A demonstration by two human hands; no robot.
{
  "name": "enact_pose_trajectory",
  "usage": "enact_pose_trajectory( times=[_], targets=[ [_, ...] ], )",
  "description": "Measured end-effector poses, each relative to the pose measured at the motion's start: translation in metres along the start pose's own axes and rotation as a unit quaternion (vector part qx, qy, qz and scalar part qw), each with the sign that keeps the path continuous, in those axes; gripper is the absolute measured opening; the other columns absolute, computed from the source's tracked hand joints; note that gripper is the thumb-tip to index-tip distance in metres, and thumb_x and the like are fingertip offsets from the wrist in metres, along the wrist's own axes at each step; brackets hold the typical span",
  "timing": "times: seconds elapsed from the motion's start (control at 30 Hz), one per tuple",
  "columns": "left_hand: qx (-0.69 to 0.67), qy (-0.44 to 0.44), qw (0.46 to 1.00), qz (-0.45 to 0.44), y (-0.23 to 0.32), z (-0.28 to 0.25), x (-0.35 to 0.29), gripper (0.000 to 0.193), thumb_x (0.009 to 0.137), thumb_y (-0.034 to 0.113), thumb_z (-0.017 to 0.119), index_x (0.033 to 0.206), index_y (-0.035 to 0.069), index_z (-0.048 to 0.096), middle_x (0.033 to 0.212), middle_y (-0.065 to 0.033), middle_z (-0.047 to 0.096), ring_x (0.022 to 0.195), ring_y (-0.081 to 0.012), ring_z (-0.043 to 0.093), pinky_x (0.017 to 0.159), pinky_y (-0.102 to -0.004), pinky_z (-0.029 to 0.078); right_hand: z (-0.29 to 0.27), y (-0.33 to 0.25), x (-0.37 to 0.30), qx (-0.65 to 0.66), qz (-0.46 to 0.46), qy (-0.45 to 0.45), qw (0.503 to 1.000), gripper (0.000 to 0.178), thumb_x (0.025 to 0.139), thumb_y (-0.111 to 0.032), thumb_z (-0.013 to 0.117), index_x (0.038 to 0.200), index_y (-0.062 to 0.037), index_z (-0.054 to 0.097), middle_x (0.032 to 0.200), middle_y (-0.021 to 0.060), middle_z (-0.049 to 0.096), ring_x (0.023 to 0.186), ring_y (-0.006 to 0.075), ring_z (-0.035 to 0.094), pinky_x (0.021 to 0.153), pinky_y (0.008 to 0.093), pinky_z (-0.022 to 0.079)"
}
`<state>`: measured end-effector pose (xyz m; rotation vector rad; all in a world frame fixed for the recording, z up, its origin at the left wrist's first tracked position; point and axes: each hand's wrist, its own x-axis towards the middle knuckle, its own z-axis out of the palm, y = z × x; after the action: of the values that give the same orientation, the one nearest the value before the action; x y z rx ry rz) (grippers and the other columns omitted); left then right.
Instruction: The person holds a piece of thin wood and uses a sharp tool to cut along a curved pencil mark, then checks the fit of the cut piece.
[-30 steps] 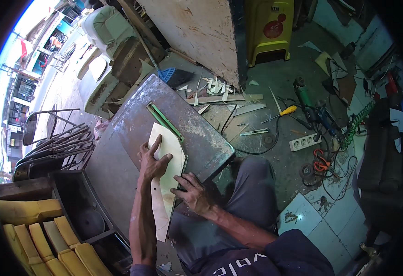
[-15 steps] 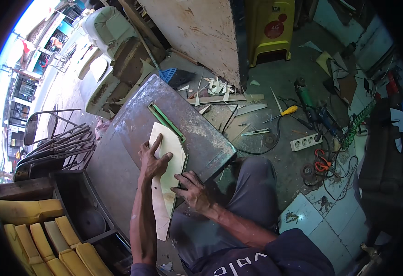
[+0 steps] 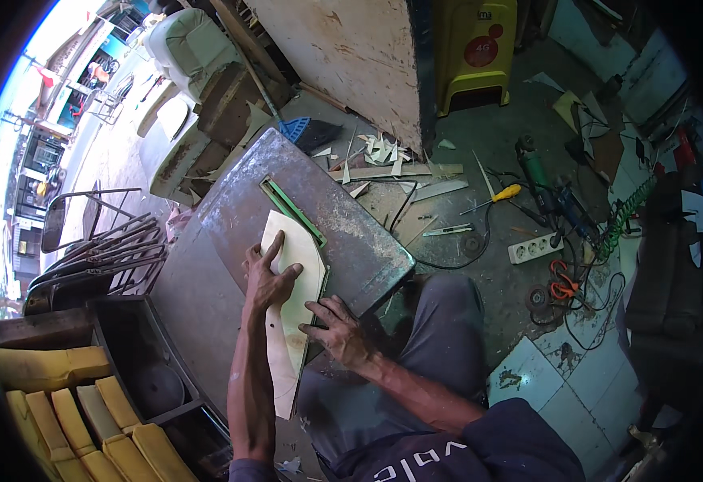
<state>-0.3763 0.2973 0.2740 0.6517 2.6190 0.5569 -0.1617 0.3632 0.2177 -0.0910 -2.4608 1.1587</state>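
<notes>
A long cream sheet [image 3: 291, 277], pointed at its far end, lies across the metal-topped table and reaches back over its near edge toward my lap. Its right edge shows layers beneath, but I cannot tell how many. My left hand [image 3: 269, 279] presses on the sheet's left part, index finger stretched forward and thumb spread to the right. My right hand [image 3: 340, 333] rests against the right edge, its fingers apart with the tips on the sheet. A green slotted strip [image 3: 294, 211] lies on the table just beyond the sheet, untouched.
The table [image 3: 351, 233] has a worn corner at right. Offcuts [image 3: 384, 150], a yellow-handled screwdriver [image 3: 506, 193], a cutter knife [image 3: 448, 230], a power strip [image 3: 533, 248], an angle grinder [image 3: 532, 169] and cables lie on the floor. Folding chairs [image 3: 98, 261] and yellow foam blocks [image 3: 46, 365] are at left.
</notes>
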Motion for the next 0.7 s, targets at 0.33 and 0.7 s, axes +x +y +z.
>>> enact_pose_trajectory(
  times=[0.33,0.7],
  targets=[
    [-0.006,0.005,1.000,0.000,-0.0022,0.0020,0.0035,0.083,0.074,0.039,0.083,0.152,0.037,0.053,0.151,-0.0189,0.038,0.144,-0.0445,0.030,0.122,-0.0586,0.025,-0.0037,-0.0015,0.0047,0.012,-0.011,0.028,0.999,0.032,0.087,-0.012,0.059,0.112,-0.0104,0.079,0.142,0.0150,0.055,0.131,0.0350,0.050,0.118,0.0484,0.039],
    [-0.009,-0.003,1.000,-0.005,0.0021,-0.0028,0.0056,0.082,0.076,0.037,0.082,0.152,0.035,0.053,0.153,-0.0200,0.036,0.144,-0.0445,0.029,0.122,-0.0568,0.026,-0.0012,-0.0010,0.0081,0.004,-0.008,0.033,0.999,0.032,0.087,-0.013,0.059,0.112,-0.0124,0.079,0.141,0.0142,0.056,0.131,0.0344,0.051,0.120,0.0488,0.037]
  ],
)
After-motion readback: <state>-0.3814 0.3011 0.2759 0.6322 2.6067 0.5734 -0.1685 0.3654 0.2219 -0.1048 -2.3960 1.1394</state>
